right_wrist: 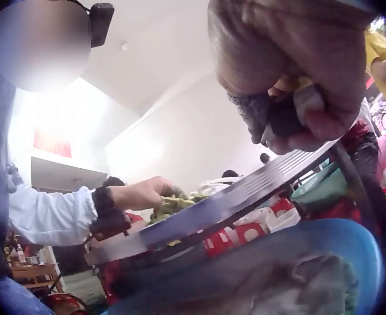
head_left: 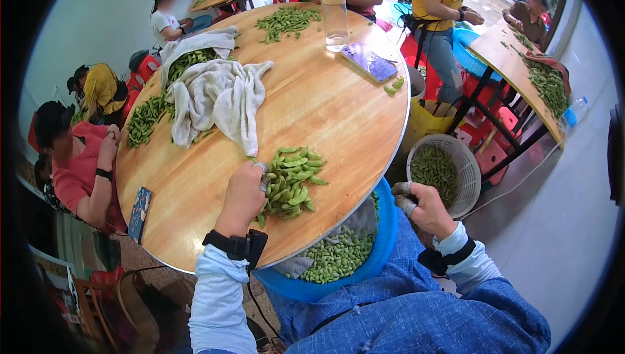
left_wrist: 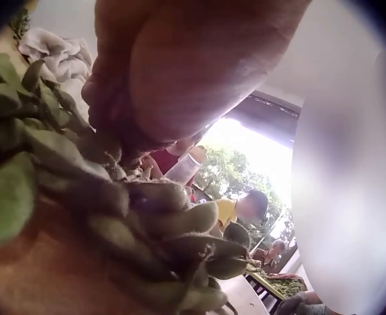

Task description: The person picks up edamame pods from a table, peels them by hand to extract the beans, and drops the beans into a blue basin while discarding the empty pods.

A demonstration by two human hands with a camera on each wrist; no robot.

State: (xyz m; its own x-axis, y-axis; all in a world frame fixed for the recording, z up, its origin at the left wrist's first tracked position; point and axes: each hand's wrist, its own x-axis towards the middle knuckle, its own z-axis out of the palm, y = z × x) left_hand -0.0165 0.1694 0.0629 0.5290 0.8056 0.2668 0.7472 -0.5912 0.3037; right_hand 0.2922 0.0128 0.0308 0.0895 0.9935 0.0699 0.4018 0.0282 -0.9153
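A small heap of green soybean pods (head_left: pixel 296 178) lies near the front edge of the round wooden table (head_left: pixel 325 119). My left hand (head_left: pixel 242 198) is at the left side of this heap, its fingertips among the pods and partly hidden; I cannot tell whether they pinch one. In the left wrist view, fuzzy pods (left_wrist: pixel 173 230) crowd close under that hand. My right hand (head_left: pixel 428 209) is raised off the table's right side, fingers curled in with the thumb against them, grey wrappings on the digits. Below the table edge, a blue basin (head_left: pixel 389 224) holds shelled green beans (head_left: pixel 338 256) and grey cloth.
A white slatted basket (head_left: pixel 467 178) of pods stands on the floor at right. On the table are towels (head_left: pixel 218 97) over more pods, a bottle (head_left: pixel 335 22), a purple phone (head_left: pixel 368 62) and a dark patterned case (head_left: pixel 139 214). Several people sit or stand around nearby tables.
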